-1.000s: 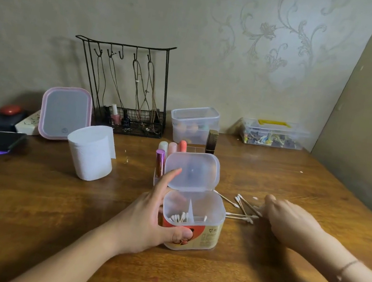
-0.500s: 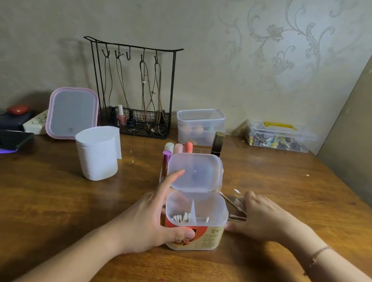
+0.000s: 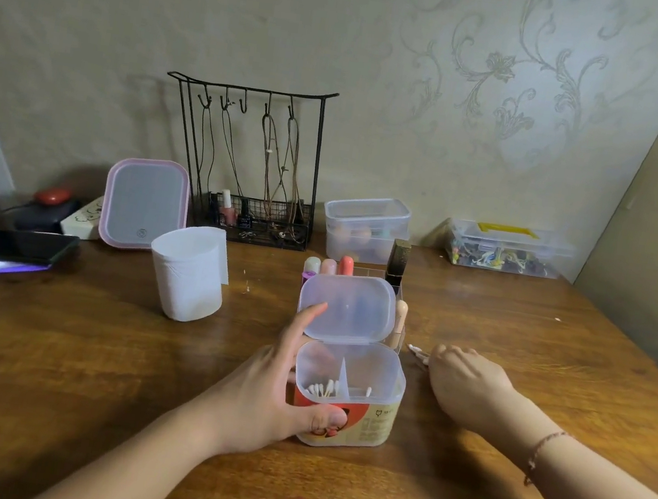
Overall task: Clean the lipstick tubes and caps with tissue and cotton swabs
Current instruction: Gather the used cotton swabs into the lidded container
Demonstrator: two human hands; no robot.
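Nearest me, on the wooden desk (image 3: 60, 372), my left hand (image 3: 255, 399) wraps the open cotton swab box (image 3: 356, 405), thumb on its front label and fingers up its left side to the raised lid (image 3: 344, 306). I judge the box light and thin-walled, so it would slide or tip without that grip. A few swabs (image 3: 322, 388) stand in the left compartment. Just right of the box, my right hand (image 3: 465, 382) lies knuckles up with fingers curled over loose cotton swabs (image 3: 416, 351) on the desk; whether it actually pinches them I cannot tell. These are light with thin, bendable stems, best pinched mid-stem, never on the cotton tips. Behind the lid, the lipstick tubes (image 3: 333, 264) stand upright in a clear organiser; probably smooth and slippery, so grip each round the barrel. Further left stands the tissue roll (image 3: 189, 272), soft and easily torn.
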